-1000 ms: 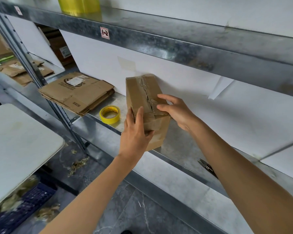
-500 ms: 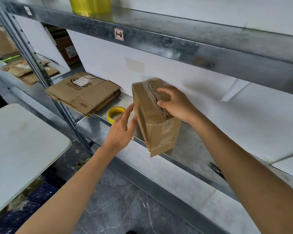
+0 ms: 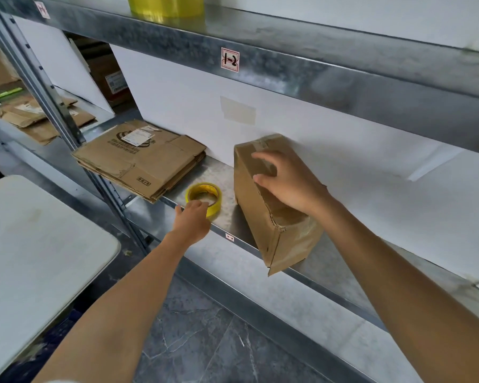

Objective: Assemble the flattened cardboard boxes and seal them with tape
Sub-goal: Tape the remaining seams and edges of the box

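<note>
Steadying the brown cardboard box [image 3: 260, 217] with my right hand [image 3: 291, 183], fingers spread, I start sealing: my left hand [image 3: 192, 221], grip unclear, must lift the yellow tape roll [image 3: 205, 190].

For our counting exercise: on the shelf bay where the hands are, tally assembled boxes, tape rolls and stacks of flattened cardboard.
assembled box: 1
tape roll: 1
stack of flattened cardboard: 1
Total: 3

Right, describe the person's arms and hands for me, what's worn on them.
Both forearms are bare as far as the frame shows, with no sleeve clearly showing. The left hand and right hand wear no gloves, and no ring, watch or wristband is visible.
</note>
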